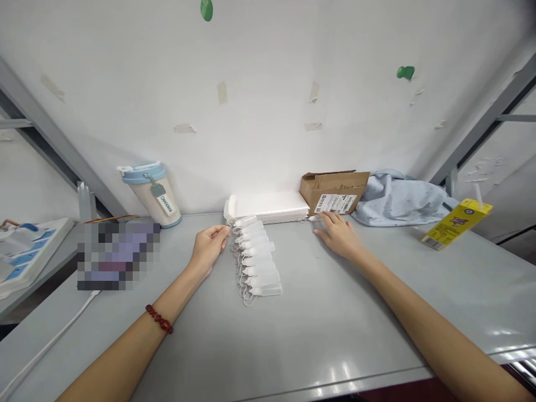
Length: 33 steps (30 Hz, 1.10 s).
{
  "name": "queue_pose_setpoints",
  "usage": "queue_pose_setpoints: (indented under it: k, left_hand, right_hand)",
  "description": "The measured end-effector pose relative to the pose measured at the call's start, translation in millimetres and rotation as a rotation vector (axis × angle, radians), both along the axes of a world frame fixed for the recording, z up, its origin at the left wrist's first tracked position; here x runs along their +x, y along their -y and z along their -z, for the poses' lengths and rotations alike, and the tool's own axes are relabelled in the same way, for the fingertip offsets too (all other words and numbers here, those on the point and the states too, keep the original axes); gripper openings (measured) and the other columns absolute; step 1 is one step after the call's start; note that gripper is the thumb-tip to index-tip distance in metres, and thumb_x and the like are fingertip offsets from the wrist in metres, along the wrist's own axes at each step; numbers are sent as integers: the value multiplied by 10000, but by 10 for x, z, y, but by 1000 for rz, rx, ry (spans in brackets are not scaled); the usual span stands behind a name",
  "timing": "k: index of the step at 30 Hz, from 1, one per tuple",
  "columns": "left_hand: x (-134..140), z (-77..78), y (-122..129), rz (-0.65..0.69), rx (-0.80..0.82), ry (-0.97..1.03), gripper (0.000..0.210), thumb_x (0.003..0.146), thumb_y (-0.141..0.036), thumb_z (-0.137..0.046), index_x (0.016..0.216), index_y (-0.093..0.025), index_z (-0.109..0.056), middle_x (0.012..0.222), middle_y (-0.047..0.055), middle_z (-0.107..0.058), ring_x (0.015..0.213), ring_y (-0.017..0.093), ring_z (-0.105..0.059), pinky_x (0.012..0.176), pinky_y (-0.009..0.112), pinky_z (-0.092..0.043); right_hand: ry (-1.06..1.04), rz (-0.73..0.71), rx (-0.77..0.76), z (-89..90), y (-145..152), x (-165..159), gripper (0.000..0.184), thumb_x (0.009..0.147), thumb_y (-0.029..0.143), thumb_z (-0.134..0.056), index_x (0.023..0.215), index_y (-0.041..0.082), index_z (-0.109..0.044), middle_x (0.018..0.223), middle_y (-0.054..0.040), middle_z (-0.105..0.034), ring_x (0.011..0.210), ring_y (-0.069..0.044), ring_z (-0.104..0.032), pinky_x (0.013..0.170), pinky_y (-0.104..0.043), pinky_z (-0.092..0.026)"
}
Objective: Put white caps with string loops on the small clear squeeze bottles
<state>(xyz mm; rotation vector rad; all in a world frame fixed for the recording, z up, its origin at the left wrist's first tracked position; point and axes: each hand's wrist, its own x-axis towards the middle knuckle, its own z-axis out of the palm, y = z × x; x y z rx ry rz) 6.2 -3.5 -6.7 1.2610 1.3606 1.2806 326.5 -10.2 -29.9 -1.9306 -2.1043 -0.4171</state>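
Observation:
My left hand (211, 245) is closed in a pinch beside the far end of a row of small translucent plastic bottles (259, 261). Its fingertips are close to the thin white cord loops (240, 273) at the bottles' pointed white ends; what they pinch is too small to tell. The bottles lie side by side, cords toward the left. Fingers stretched and thumb apart, my right hand (339, 234) rests in front of an open cardboard box (335, 192). A small white tip (314, 218) shows by its fingertips; whether they touch it is unclear.
Against the wall lies a stack of white flat pieces (272, 209). A blue-lidded tumbler (153, 192), a blurred-out phone-like object (121, 254) with a white cable (54, 340) and a power strip (33, 251) are left. Light blue cloth (402, 201) and a yellow drink carton (454, 224) stand right.

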Motion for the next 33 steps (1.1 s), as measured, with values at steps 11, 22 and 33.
queue_pose_setpoints:
  k: [11, 22, 33]
  left_hand:
    - [11, 75, -9, 2, -28, -3, 321, 624, -355, -644, 837, -115, -659, 614, -13, -575, 432, 53, -353, 431, 209, -259]
    - [-1, 81, 21, 11, -16, 45, 359, 639, -310, -602, 937, -114, -649, 692, 1, -591, 422, 49, -358, 421, 217, -262]
    - [-5, 76, 43, -8, 8, 50, 349, 654, -293, -586, 955, -121, -621, 695, -11, -577, 415, 44, -356, 421, 213, -272]
  right_hand:
    - [19, 40, -20, 4, -10, 3, 425, 890, 389, -393, 1254, 177, -457, 1236, -146, -497, 1071, -327, -436, 779, -435, -403]
    - [6, 65, 1, -10, -22, 10, 281, 875, 223, -421, 1107, 139, -556, 1150, -170, -523, 1010, -328, -442, 729, -401, -400]
    - [-149, -40, -52, -63, -1, -39, 142, 833, 124, -476, 921, 154, -583, 1008, -129, -658, 963, -293, -565, 748, -378, -401]
